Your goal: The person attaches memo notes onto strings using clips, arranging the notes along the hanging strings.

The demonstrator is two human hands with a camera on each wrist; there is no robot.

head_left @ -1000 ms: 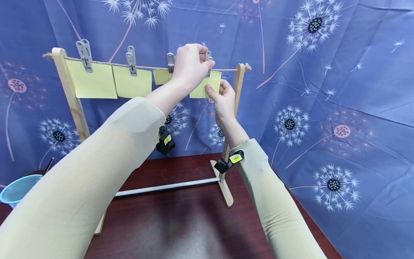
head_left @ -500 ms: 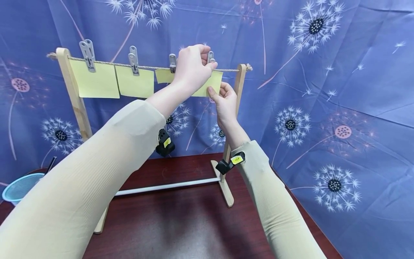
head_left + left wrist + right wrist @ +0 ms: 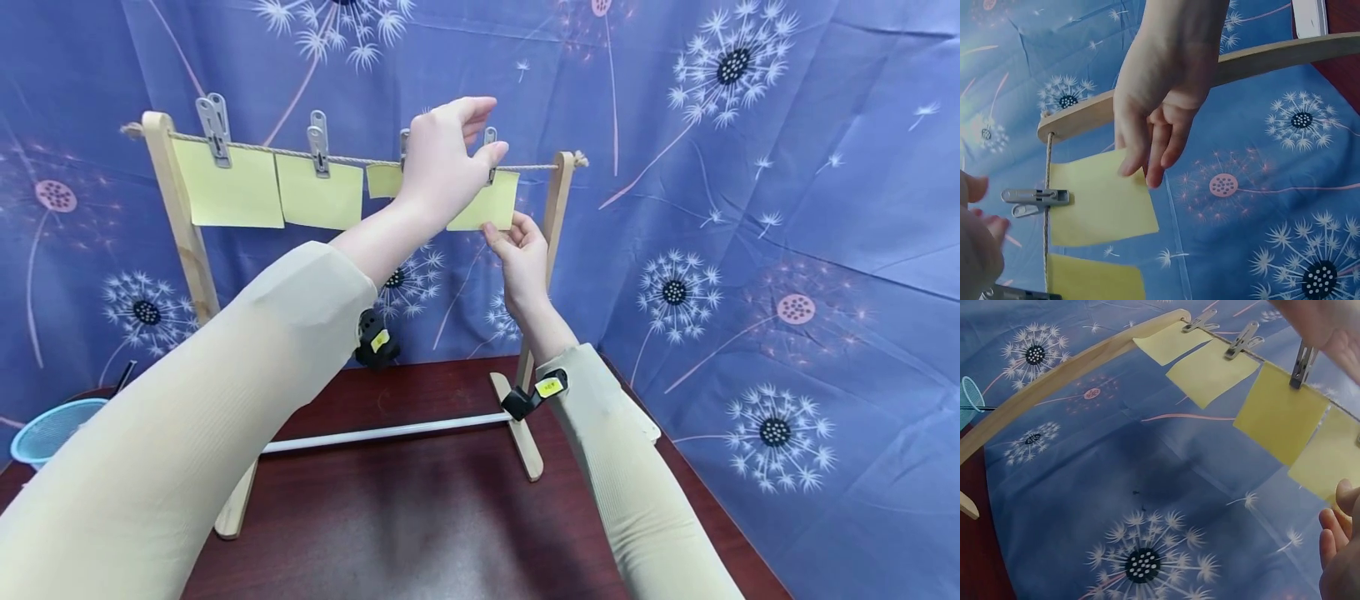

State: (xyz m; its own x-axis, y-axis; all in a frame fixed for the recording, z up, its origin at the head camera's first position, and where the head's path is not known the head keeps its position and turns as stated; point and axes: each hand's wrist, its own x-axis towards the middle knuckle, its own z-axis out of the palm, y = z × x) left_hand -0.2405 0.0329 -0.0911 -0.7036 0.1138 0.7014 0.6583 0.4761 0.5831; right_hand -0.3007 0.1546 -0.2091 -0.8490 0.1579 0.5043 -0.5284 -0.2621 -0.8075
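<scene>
A yellow paper sheet (image 3: 486, 206) hangs from the rope (image 3: 249, 147) at its right end, held by a grey clothespin (image 3: 1040, 197). My left hand (image 3: 446, 162) is beside that clothespin, thumb and fingers spread apart around nothing. Below it, my right hand (image 3: 525, 265) pinches the sheet's lower right corner, thumb in front and fingers behind. Three more yellow sheets hang to the left, among them a far left sheet (image 3: 231, 187), a second sheet (image 3: 318, 193) and a third sheet (image 3: 1282, 415), each under a clothespin. In the head view my left hand partly hides the third one.
A wooden rack with a left post (image 3: 180, 217) and right post (image 3: 557, 204) carries the rope and a white lower bar (image 3: 390, 432) over the dark red table (image 3: 420, 517). A light blue mesh basket (image 3: 56, 429) stands at left. A dandelion-print cloth (image 3: 750, 192) hangs behind.
My left fingers have come off the right clothespin and spread apart. My right hand has slid down the sheet's edge to its lower corner. The view has shifted slightly.
</scene>
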